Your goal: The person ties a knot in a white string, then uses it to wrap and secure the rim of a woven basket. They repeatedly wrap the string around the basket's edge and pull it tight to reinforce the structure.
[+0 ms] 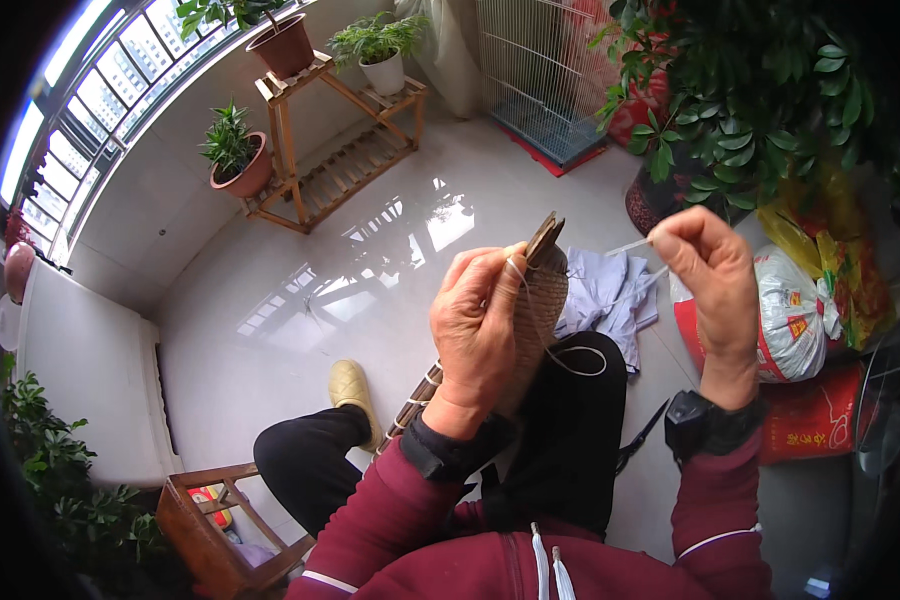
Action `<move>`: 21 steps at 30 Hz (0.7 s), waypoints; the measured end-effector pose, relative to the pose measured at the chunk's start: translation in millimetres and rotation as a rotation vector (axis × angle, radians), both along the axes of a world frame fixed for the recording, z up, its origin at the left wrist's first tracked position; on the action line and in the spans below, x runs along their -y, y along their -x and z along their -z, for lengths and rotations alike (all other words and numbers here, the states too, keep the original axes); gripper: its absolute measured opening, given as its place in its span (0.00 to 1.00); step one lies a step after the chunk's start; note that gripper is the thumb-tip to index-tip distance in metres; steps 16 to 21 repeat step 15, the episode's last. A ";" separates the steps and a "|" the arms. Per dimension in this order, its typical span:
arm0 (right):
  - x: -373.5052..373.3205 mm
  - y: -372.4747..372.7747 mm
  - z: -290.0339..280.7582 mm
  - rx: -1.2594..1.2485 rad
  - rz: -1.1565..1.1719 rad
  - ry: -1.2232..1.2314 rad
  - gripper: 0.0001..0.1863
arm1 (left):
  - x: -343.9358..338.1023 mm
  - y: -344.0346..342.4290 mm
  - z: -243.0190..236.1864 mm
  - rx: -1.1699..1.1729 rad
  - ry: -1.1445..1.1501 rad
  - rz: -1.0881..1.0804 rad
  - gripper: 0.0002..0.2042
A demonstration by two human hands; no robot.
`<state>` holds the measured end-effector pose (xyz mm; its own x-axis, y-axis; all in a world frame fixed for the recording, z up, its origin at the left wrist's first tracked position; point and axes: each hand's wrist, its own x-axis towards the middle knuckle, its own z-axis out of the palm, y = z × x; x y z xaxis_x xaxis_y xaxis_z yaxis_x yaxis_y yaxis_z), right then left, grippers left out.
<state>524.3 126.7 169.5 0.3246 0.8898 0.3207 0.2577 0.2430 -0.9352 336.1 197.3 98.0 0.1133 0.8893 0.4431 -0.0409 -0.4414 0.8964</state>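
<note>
My left hand is closed around a tan woven piece with a dark, split stick end jutting above the fingers. Along its left side, stick-like lengths bound with pale ties run down below the hand. My right hand is raised to the right, apart from the woven piece, with thumb and forefinger pinching a thin white string. The string crosses near my left thumb, and a slack loop hangs over my right knee. Much of the woven piece is hidden behind my left hand.
Crumpled pale cloth lies on the floor beyond my knee. On the right are a tied white bag, a red bag and a large leafy plant. A wooden plant stand, wire cage and wooden stool frame surround me.
</note>
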 end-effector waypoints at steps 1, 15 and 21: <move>-6.7 -5.4 -6.7 0.036 -0.012 -0.002 0.05 | 0.7 0.2 -0.8 0.000 0.015 0.006 0.07; -145.4 -9.9 29.7 -0.175 -0.625 0.331 0.07 | -10.5 17.7 2.6 -0.041 -0.041 0.008 0.07; -145.4 -9.9 29.7 -0.175 -0.625 0.331 0.07 | -10.5 17.7 2.6 -0.041 -0.041 0.008 0.07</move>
